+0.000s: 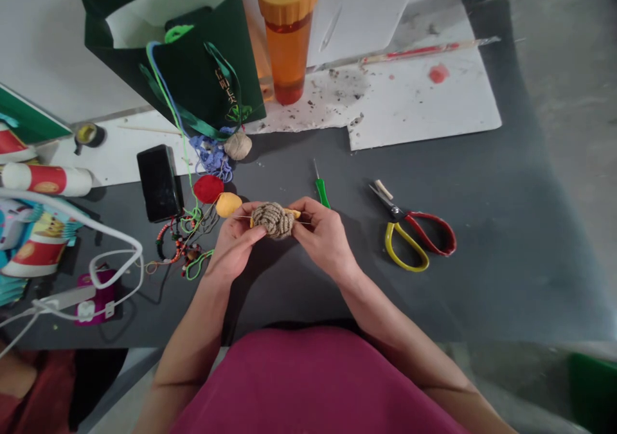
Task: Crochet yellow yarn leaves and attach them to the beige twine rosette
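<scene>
Between my two hands is a small brown knitted or crocheted piece (pixel 272 220) with a ribbed, rolled surface. Some yellow material shows at its edges, and thin light needles or wires stick out on both sides. My left hand (pixel 236 242) pinches its left side, thumb on the front. My right hand (pixel 324 236) grips the right side between thumb and fingers. Just beyond my right hand lies a green-handled tool (pixel 321 191) with a thin metal shaft. A yellow yarn ball (pixel 228 205) and a red yarn ball (pixel 208 189) rest by my left hand.
Scissors (pixel 409 228) with red and yellow handles lie at right. A phone (pixel 157 183), beads (pixel 178 244) and blue yarn (pixel 212 157) are at left. Behind stand a green paper bag (pixel 193 74) and an orange bottle (pixel 289 42). White cables (pixel 130 273) cross the left side; a person sits there.
</scene>
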